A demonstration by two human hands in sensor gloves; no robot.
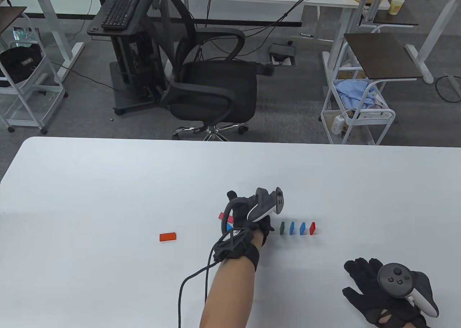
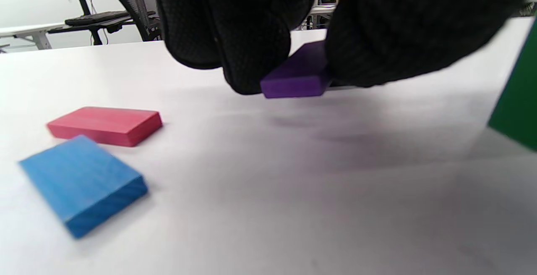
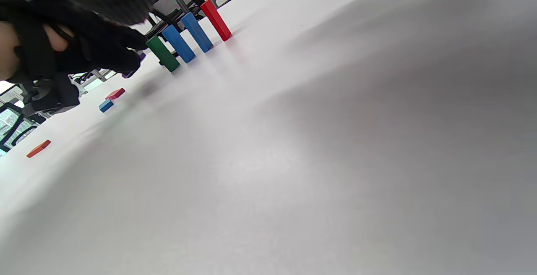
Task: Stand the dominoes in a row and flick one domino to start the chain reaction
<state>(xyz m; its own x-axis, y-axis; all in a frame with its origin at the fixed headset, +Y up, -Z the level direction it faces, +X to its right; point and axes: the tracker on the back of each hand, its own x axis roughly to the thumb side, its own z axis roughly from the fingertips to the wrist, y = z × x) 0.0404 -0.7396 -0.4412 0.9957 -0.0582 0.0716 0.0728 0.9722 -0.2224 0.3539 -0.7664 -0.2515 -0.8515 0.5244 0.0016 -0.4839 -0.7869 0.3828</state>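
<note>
Several dominoes stand in a row on the white table [image 1: 108, 184]: green [image 1: 282, 228], two blue [image 1: 292, 228] [image 1: 302, 228] and red [image 1: 312, 227]. Just left of the green one, my left hand [image 1: 252, 216] pinches a purple domino [image 2: 298, 73] between fingers and thumb, lying flat a little above the table. A pink domino [image 2: 105, 125] and a blue domino [image 2: 82, 183] lie flat left of that hand. An orange domino [image 1: 168, 236] lies flat farther left. My right hand [image 1: 374, 288] rests flat on the table at the bottom right, holding nothing.
A black office chair [image 1: 209, 86] and a keyboard stand [image 1: 122, 36] are beyond the table's far edge, with white carts [image 1: 360, 101] to the right. The left hand's cable [image 1: 187, 284] trails over the table toward the bottom edge.
</note>
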